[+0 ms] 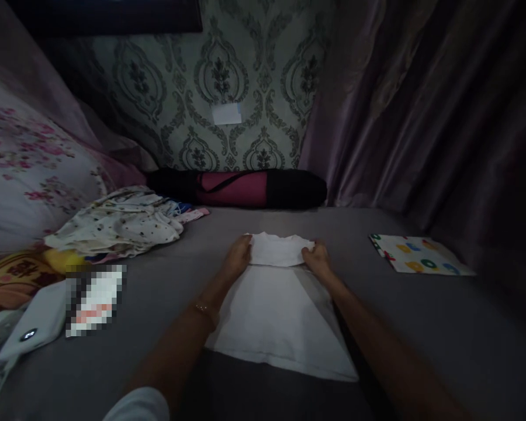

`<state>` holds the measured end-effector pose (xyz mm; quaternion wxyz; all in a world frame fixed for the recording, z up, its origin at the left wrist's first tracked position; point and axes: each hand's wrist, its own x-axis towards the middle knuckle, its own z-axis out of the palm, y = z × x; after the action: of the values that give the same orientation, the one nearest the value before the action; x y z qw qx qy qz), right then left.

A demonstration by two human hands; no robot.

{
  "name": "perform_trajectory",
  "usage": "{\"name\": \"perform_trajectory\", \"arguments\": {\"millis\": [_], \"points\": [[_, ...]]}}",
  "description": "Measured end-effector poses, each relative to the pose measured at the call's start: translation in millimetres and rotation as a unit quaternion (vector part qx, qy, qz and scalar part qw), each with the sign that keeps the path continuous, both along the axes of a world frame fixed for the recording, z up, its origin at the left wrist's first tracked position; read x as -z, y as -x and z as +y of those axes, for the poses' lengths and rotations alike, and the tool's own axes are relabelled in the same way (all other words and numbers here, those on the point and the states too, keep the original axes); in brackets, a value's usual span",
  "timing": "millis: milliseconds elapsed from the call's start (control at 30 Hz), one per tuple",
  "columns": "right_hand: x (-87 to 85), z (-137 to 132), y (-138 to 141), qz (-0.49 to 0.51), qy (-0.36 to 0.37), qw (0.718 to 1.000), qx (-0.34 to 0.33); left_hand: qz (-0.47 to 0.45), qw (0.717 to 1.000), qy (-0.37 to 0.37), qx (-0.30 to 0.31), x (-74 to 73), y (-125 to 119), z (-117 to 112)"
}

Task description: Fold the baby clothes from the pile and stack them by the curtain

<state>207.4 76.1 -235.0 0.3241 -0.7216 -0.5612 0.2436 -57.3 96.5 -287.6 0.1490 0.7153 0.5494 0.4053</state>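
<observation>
Two hands: my left hand (239, 257) at 10 o'clock on the white cloth (276, 316), my right hand (318, 260) at its 1 o'clock.
Grip: fingers of both closed on the cloth, at either end of its folded far band.
Cloth: spread on the grey sheet (158, 292), between my forearms, widening toward 6 o'clock.
Around it: spotted clothes (123, 219) at 10, white device (44, 318) at 9, flat printed piece (421, 255) near 2, black-and-red bag (241, 190) between 11 and 12.
</observation>
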Motion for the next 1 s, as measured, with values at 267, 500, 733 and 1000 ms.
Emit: {"name": "perform_trajectory", "arguments": {"millis": [267, 500, 733, 1000], "points": [[-3.8, -23, 1, -0.210, 0.020, 0.976, -0.051, 0.227, 0.969, 0.086, -0.046, 0.5, -1, -9], [-7.6, -30, 2, -0.283, 0.019, 0.958, -0.048, 0.245, 0.961, 0.125, -0.035, 0.1, 6, -8], [-12.5, -23, 17, -0.354, -0.044, 0.932, -0.068, 0.244, 0.966, 0.080, -0.043, -26.7, -10, -9], [16.2, -11, 76, -0.292, -0.114, 0.902, -0.296, 0.344, 0.937, 0.057, -0.028, -20.8, -60, -15]]}}
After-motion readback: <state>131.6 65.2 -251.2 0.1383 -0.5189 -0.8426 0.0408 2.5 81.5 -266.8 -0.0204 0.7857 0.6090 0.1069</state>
